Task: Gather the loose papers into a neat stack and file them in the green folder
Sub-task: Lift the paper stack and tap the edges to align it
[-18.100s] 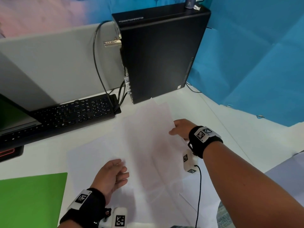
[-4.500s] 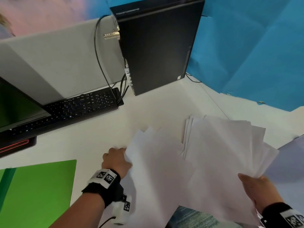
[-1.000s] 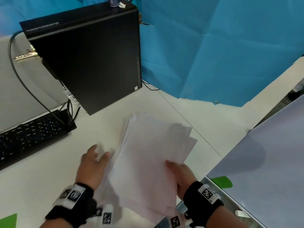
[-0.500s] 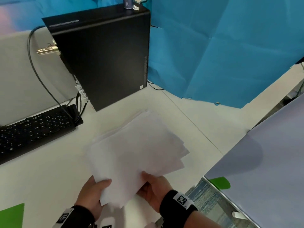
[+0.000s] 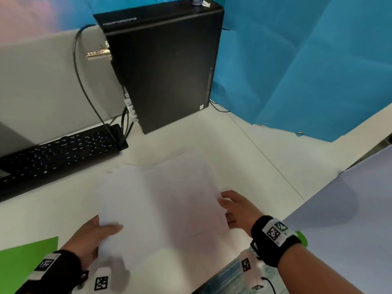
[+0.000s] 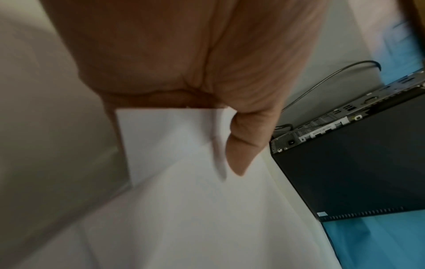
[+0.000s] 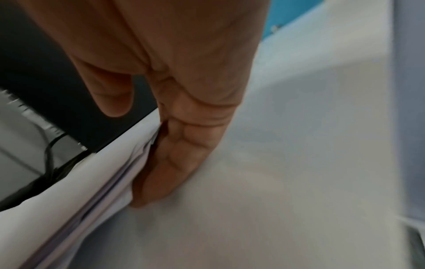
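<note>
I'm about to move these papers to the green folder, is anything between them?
Nothing visible does. Only the desk and the left hand gripping the papers lie between them and the green folder; the keyboard sits farther back.

White desk (image 5: 244,149), papers (image 5: 169,209) between left hand (image 5: 89,236) and right hand (image 5: 237,209), green folder (image 5: 21,264) left of the left hand, keyboard (image 5: 57,153) and computer tower (image 5: 165,66) beyond both.

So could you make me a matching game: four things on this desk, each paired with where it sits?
1. white paper stack
2. flat green folder
3. black computer tower
4. black keyboard

a. upright at the back
b. between left hand and right hand
c. near-left corner
d. just left of the tower

Pairs: 1-b, 2-c, 3-a, 4-d.
</note>
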The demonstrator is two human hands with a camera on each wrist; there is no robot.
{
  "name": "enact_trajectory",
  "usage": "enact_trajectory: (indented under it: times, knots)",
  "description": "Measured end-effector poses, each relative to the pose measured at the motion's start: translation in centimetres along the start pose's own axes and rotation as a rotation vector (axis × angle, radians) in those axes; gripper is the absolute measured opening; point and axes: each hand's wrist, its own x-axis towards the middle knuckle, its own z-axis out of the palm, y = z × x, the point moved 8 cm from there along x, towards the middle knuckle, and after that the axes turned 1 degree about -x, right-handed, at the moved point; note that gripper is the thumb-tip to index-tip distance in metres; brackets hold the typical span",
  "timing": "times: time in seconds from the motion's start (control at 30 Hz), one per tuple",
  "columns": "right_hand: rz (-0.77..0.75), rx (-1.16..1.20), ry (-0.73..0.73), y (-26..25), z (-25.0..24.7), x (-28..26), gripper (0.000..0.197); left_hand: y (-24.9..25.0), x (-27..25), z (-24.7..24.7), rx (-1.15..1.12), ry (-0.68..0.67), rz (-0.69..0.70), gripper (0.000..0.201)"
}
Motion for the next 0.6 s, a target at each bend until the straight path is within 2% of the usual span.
enact_trajectory:
  times: [0.07,0.13,0.17,0.23,0.33,0.43,0.5,0.6]
  knots:
    - [-0.04,-0.151,0.018,-1.3,0.5,0.4,0.028,1.0,-0.2,0.8,-0.034,0.004,0.045,0.023]
    - [-0.094,-0.41,0.084,-2.0,0.8,0.7,0.034,1.8,-0.5,1.8,-0.082,0.018,0.1,0.02]
    - [-0.118,-0.543,0.106,-2.1,1.1,0.7,0.038,1.9,-0.3,2.3,-0.085,-0.001,0.114,0.023]
    - [-0.135,-0.669,0.118,-2.1,1.7,0.3,0.041,1.6,-0.3,3.1,-0.072,-0.021,0.119,0.04]
    - [-0.137,-0.712,0.169,-1.9,1.1,0.0,0.037,1.4,0.3,1.7,-0.036,0.072,0.142,0.026]
    - [-0.138,-0.647,0.23,-2.2,0.1,0.4,0.031,1.4,1.4,-0.4,0.107,0.186,0.154,0.011]
    - [-0.127,-0.656,0.211,-2.3,0.6,0.8,0.027,1.2,1.8,-0.6,0.155,0.179,0.134,0.013]
    - [-0.083,-0.581,0.148,-1.8,1.0,1.3,0.02,1.2,1.6,0.4,0.12,0.074,0.086,0.024]
